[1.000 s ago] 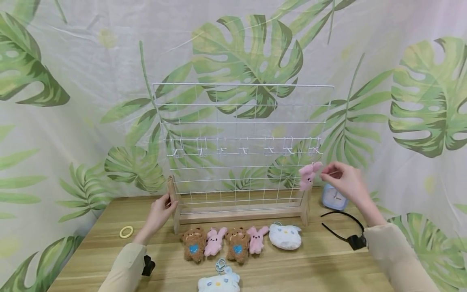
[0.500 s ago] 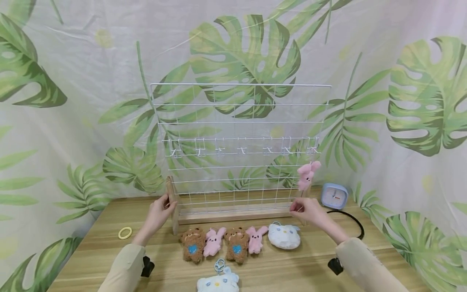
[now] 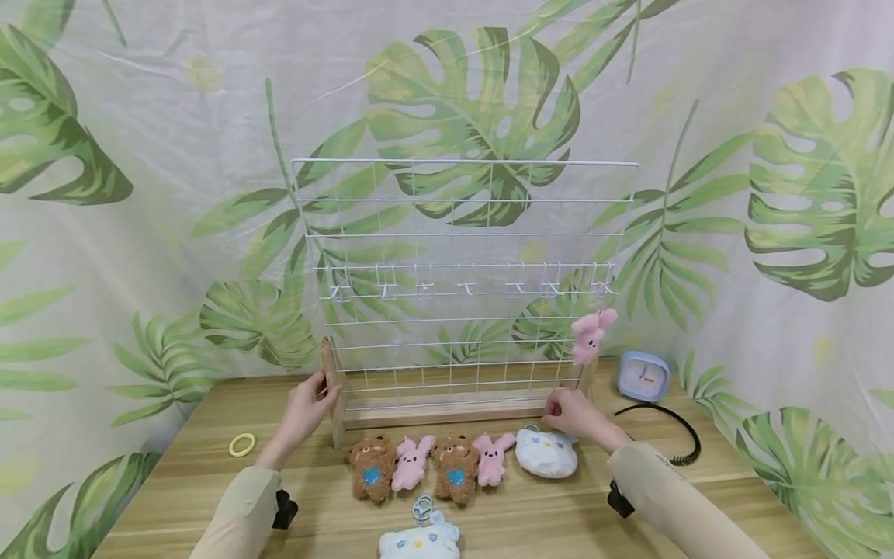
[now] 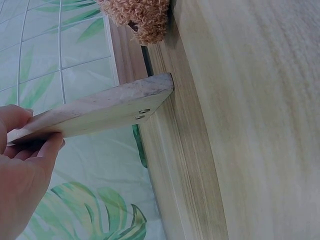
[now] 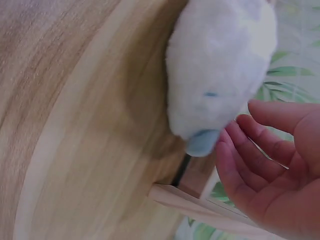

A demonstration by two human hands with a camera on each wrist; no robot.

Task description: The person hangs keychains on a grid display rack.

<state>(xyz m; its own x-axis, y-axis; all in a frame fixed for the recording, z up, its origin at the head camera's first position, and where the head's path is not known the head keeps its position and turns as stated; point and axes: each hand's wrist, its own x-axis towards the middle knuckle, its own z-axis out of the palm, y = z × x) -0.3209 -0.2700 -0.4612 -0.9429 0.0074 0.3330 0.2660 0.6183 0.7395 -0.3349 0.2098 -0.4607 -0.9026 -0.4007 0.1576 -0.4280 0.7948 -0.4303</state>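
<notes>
In the head view my left hand (image 3: 307, 407) grips the left wooden upright (image 4: 120, 102) of a white wire grid rack (image 3: 447, 413); the left wrist view shows thumb and fingers on either side of the board. My right hand (image 3: 578, 415) is at the upper right of a white plush cat-like keychain (image 3: 546, 456) lying on the table. In the right wrist view its loosely curved fingers are right at the plush's (image 5: 220, 60) blue bow, thumb apart. A pink plush bunny (image 3: 590, 339) hangs at the rack's right end, below a row of white hooks (image 3: 466, 289).
Two brown plush bears (image 3: 372, 470) and two pink bunnies (image 3: 410, 464) lie in a row before the rack. Another white plush (image 3: 419, 540) with a blue ring is nearer. A yellow ring (image 3: 242, 445) lies left; a blue clock (image 3: 642, 376) and black headband (image 3: 687, 431) are right.
My right hand has come down and left from beside the hanging bunny, past the rack's right upright, to the white plush. My left hand stays on the left upright.
</notes>
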